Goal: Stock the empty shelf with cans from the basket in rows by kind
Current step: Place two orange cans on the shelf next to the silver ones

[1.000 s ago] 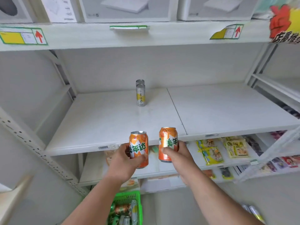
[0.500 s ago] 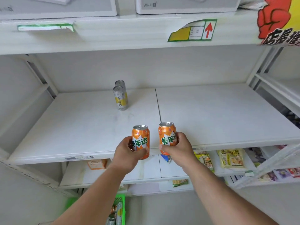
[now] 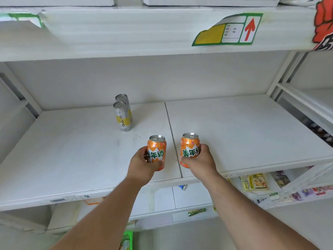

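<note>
Orange cans, one per hand, are shown in the head view above the front of the white shelf (image 3: pixel 243 127). Your left hand (image 3: pixel 142 165) wraps its fingers round the left orange can (image 3: pixel 156 148); your right hand (image 3: pixel 200 162) clamps its fingers round the right orange can (image 3: pixel 190 147), just across the shelf seam (image 3: pixel 171 134). Both cans are upright; whether either touches the shelf cannot be told. Two tall silver cans (image 3: pixel 123 114) stand in file behind the left orange can. Risks, as judged: setting a can on the seam may tip it; pushing the left can straight back may strike the silver file and mix kinds. The green basket (image 3: pixel 128 239) shows below the shelf.
</note>
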A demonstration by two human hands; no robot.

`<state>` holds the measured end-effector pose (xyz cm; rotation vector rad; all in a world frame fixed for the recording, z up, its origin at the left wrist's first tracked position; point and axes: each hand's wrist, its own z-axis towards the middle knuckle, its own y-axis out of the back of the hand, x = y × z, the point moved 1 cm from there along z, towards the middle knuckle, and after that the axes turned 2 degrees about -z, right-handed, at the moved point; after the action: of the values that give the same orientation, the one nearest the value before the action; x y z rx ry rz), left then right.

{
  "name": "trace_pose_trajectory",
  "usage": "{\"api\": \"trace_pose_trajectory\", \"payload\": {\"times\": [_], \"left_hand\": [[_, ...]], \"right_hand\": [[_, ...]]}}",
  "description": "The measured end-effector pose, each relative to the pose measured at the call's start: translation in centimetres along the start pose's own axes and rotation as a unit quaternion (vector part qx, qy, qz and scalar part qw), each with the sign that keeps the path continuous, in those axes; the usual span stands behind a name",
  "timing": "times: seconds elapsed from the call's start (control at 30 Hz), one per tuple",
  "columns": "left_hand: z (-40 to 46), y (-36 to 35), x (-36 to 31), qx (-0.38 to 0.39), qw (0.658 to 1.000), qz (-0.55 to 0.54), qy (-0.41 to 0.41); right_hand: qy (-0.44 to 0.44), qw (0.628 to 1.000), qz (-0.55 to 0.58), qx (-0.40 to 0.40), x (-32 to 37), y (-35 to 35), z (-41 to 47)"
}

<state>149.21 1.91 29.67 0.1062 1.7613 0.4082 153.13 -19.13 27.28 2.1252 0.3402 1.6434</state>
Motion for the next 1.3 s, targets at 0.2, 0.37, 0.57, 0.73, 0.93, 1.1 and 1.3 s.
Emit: {"api": "trace_pose_trajectory", "payload": {"times": [0.2,0.37,0.57,0.73,0.93,1.1,1.3], "left_hand": [[3.1,-1.8,0.4,0.002,1.000,0.009,-0.010],[5.2,-3.4,0.8,-0.007,1.000,0.010,-0.004],[7.9,-4.7,1.1,-0.039,0.999,-0.008,0.017],[9.5,-5.4,1.1,-0.042,0.999,0.001,0.015],[9.3,-5.4,1.8,-0.025,0.999,0.008,0.024],[7.7,-4.6,2.9,-0.010,0.999,0.008,0.030],[4.8,-3.3,2.6,-0.017,0.999,0.014,0.023]], "right_hand": [[0.009,0.999,-0.028,-0.021,-0.8,-0.1,3.8],[0.016,0.999,-0.013,-0.025,-1.8,-0.1,7.2],[0.037,0.998,-0.004,-0.046,-1.7,-0.4,9.7],[0.044,0.997,-0.013,-0.066,-1.8,-0.9,10.6],[0.035,0.999,0.003,-0.040,-2.3,-1.0,9.2],[0.110,0.980,0.033,-0.163,-3.1,-1.9,2.6],[0.052,0.996,0.034,0.069,-0.1,-4.5,0.9]]}}
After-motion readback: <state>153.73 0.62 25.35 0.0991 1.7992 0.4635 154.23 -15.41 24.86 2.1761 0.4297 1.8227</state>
